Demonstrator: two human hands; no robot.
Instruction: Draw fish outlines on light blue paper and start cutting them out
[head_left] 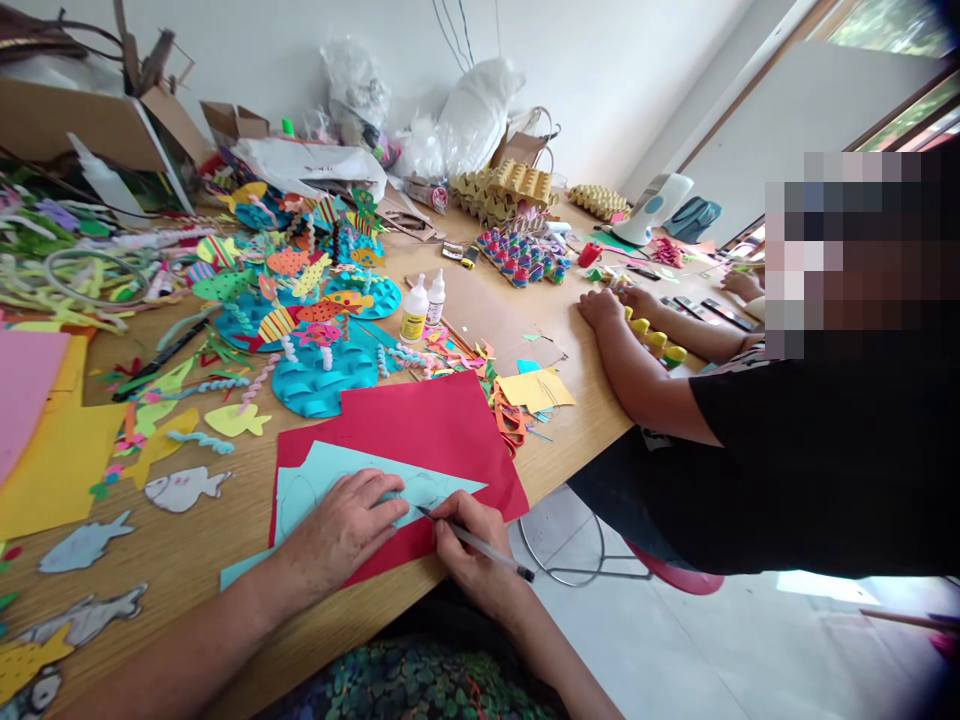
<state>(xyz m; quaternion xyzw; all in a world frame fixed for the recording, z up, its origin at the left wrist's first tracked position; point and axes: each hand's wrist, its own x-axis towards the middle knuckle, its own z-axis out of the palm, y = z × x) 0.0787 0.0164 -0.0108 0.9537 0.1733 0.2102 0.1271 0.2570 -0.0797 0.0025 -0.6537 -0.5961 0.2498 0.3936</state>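
My right hand (pixel 476 555) grips a pen (pixel 491 553) with a clear barrel and dark cap end. Its tip touches a light blue sheet of paper (pixel 442 488) that has faint drawn outlines on it. My left hand (pixel 352 525) lies on the same sheet, fingers stretched out and pressing it down; what is beneath the palm is hidden. Under the blue sheet is a larger red sheet (pixel 420 410) near the table's front edge. Cut-out paper fish, among them a white fish (pixel 186 488) and a grey-blue fish (pixel 86 543), lie left of my hands.
Beyond the sheets stand blue paper bases (pixel 326 375) with colourful fish on twisted stems, two glue bottles (pixel 415 310) and paper scraps (pixel 510 410). Yellow paper (pixel 45 490) lies at left. Egg trays (pixel 502 190) sit farther back. A person in black (pixel 810 450) works at right.
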